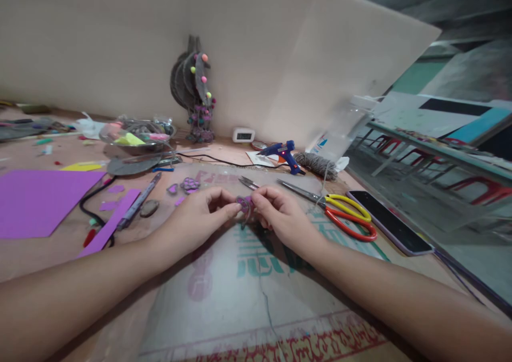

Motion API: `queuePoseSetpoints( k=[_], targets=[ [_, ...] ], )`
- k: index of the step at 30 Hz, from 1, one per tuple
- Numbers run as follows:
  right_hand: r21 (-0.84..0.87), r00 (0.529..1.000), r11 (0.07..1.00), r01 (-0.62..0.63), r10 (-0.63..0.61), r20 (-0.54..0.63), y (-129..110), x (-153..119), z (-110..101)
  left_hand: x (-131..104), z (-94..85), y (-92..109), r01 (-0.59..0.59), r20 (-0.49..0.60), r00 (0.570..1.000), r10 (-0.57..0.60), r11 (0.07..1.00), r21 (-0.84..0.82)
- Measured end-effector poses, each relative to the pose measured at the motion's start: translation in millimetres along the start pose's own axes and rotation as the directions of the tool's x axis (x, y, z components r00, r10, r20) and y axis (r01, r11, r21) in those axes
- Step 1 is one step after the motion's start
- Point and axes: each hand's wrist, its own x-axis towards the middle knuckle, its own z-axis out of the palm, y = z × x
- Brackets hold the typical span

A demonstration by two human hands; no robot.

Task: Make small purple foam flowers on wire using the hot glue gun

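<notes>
Between my two hands is a small purple and grey craft piece (245, 205) with a strand of grey yarn trailing down from it. My left hand (210, 208) pinches its left side between thumb and fingertips. On its right side, the thumb and fingers of my right hand (276, 207) press together. Their grip hides much of the piece. A similar purple and grey flower-like piece (189, 184) and a small grey-edged one (172, 189) lie beyond my left hand. Scissors with yellow and red handles (350, 220) rest right of my right hand, beside another pointed metal tip (248, 182).
Purple sheet (44, 204), purple strip (116, 218) and a pen (140, 202) lie at left. Behind them stands a bowl of bits (138, 138). A blue glue gun (284, 154), grey yarn (318, 165) and small clock (243, 135) are at the back. A phone (390, 223) lies near the right edge.
</notes>
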Motion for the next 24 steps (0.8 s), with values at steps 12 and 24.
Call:
queuePoseSetpoints(
  k=[12,24],
  targets=[
    [-0.108,1.000,0.994,0.013,-0.011,0.018,5.9,1.7,-3.6,0.6,0.3,-0.8,-0.001,0.007,1.000,0.001,1.000,0.006],
    [-0.443,0.969,0.892,0.089,-0.180,-0.169,-18.0,24.8,-61.2,3.3,2.8,-7.1,0.010,0.007,1.000,-0.009,0.998,-0.062]
  ],
)
